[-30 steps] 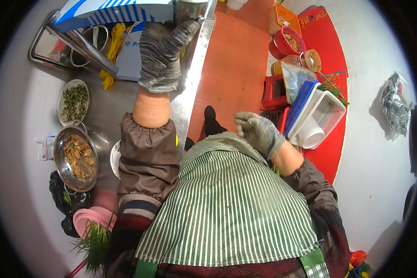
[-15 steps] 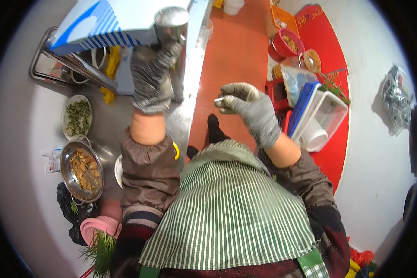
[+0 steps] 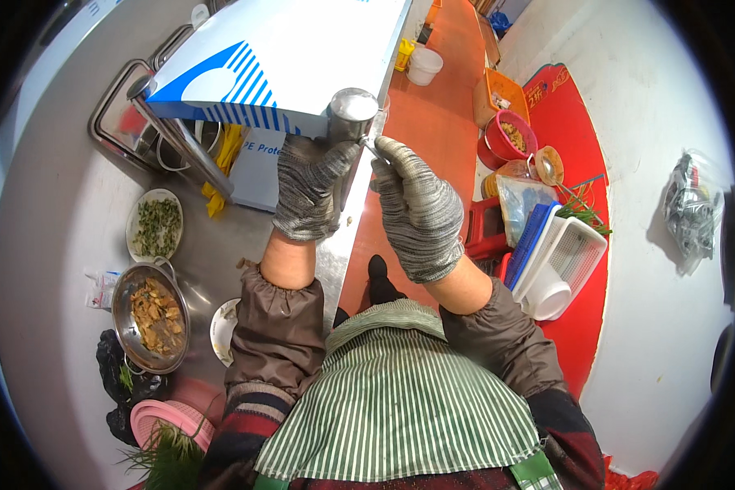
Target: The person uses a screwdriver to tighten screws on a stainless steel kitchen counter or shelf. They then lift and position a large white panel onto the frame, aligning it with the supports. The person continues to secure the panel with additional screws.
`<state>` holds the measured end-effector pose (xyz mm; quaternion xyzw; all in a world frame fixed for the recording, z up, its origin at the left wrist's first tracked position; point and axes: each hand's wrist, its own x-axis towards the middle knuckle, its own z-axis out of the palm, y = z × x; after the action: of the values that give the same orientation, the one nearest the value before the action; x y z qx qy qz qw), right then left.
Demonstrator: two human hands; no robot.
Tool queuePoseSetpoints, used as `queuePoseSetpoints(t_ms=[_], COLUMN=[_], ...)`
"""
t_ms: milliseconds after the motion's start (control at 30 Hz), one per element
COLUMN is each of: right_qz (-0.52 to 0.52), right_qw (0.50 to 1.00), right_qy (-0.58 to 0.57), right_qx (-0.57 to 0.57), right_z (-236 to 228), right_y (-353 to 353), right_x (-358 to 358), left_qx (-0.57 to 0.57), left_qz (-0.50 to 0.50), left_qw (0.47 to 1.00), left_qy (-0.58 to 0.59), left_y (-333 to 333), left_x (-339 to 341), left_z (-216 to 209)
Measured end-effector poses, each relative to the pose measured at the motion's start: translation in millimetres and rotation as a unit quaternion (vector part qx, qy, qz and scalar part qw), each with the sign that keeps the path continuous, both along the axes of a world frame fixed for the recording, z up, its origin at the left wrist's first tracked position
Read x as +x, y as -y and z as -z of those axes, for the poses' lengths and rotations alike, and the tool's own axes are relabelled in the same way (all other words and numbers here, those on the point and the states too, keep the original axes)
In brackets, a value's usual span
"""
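Note:
A shiny round steel post end (image 3: 354, 104) stands at the near right corner of a shelf (image 3: 318, 49) covered in white and blue film. My left hand (image 3: 309, 189), in a grey knitted glove, is closed around the post just under this end. My right hand (image 3: 420, 211), gloved alike, pinches a small silver metal rod (image 3: 370, 145) between thumb and fingers. The rod's far end meets the side of the post, beside my left fingertips. Its exact tip is too small to make out.
On the steel counter (image 3: 212, 269) at left are a plate of chopped greens (image 3: 157, 226), a steel pan of cooked food (image 3: 153, 318) and a pink basket (image 3: 167, 416). Red stools, a pink bowl (image 3: 506, 137) and white plastic baskets (image 3: 576, 245) stand at right.
My right hand has moved left and up from the open aisle, bringing the small metal rod to the post. My left hand stays on the post. The view has shifted.

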<state>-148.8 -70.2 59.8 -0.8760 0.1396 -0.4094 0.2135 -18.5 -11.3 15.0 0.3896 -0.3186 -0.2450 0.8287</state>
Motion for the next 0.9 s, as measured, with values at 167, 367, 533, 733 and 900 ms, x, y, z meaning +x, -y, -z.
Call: queuePoseSetpoints(t_ms=[167, 367, 533, 733, 900], right_qz=[0.022, 0.072, 0.101, 0.076, -0.100], right_qw=[0.999, 0.995, 0.985, 0.992, 0.751], right_qy=[-0.018, -0.049, -0.079, -0.083, -0.012], right_qx=[-0.026, -0.039, -0.116, 0.049, 0.652], right_z=[8.3, 0.4, -5.6, -27.3, -43.7], right_y=[-1.2, -0.7, -6.2, -15.5, -2.9], right_x=[2.3, 5.0, 4.1, 11.1, 7.3], left_qx=[0.078, 0.037, 0.000, 0.077, -0.009], left_qz=[0.000, -0.064, -0.014, 0.013, 0.050], left_qw=[0.994, 0.987, 0.999, 0.994, 0.998], left_qy=[0.073, 0.144, 0.053, 0.072, 0.040], left_y=[-3.4, 0.0, 3.3, -2.9, -4.5], left_x=[4.5, 5.6, 3.8, 5.9, 4.6], left_z=[-2.1, -3.9, -0.8, -3.8, -8.9])
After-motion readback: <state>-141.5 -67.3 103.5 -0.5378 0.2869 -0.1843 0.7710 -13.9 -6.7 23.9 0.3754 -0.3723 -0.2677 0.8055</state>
